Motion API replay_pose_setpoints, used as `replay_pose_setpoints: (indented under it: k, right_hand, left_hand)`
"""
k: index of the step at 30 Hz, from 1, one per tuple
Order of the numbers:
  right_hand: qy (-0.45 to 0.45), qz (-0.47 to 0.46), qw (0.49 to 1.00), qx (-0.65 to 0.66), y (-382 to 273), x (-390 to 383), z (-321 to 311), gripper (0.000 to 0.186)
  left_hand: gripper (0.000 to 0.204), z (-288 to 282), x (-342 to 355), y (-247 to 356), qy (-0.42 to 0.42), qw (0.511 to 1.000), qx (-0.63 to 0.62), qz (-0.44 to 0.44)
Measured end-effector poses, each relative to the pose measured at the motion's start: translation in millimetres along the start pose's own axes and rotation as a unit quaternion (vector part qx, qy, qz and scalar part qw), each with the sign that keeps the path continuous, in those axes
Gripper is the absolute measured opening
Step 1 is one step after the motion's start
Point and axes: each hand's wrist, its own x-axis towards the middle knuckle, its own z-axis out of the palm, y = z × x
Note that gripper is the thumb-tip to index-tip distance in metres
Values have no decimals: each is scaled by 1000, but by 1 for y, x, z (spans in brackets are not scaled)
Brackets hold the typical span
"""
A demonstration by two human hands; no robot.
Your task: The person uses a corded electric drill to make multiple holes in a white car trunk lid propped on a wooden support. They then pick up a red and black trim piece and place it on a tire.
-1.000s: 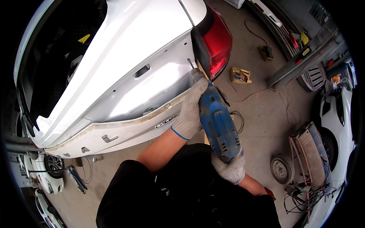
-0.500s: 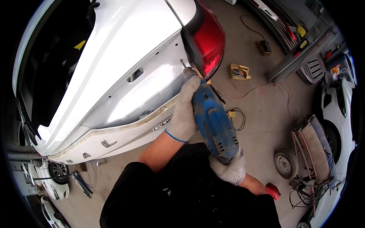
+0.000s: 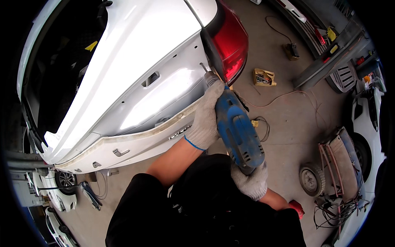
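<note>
My left hand (image 3: 204,117), in a pale knit glove with blue cuff, is closed round the front of a blue, dusty power drill (image 3: 239,131) just behind its chuck. My right hand (image 3: 249,183), also gloved, grips the rear of the drill, its fingers partly hidden beneath the tool. The thin bit (image 3: 203,66) meets the recessed white rear panel (image 3: 160,24) of a car, close beside the red tail light (image 3: 229,47); whether it is in a hole is too small to tell. A long white trim strip (image 3: 103,150) with metal clips runs along below the recess.
At right are a yellow tool case (image 3: 264,77), hoses and cords, a metal post (image 3: 312,74), a wheeled cart (image 3: 339,168) with a tire (image 3: 310,179), and another white car (image 3: 366,123). At lower left stand more white cars (image 3: 53,193) and a floor jack (image 3: 90,195).
The view has shifted slightly. The drill and both hands keep the same grip, with the bit at about the same spot on the panel beside the tail light.
</note>
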Motion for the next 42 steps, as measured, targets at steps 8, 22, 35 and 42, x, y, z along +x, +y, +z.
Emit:
replay_pose_setpoints:
  k: [8,22,35,42]
  right_hand:
    - [7,-18,998,-64,1,-2,4,74]
    - [14,-30,998,-48,-15,5,0,73]
    - [6,-65,997,-41,-16,-14,-5,68]
    - [38,-107,992,-50,-24,-3,-1,76]
  left_hand:
    - [63,9,-8,10,7,1000,-22,-10]
    - [56,13,-9,12,7,999,-26,23]
    - [66,10,-30,5,5,1000,-23,2]
    - [53,24,-30,31,-112,993,-31,22]
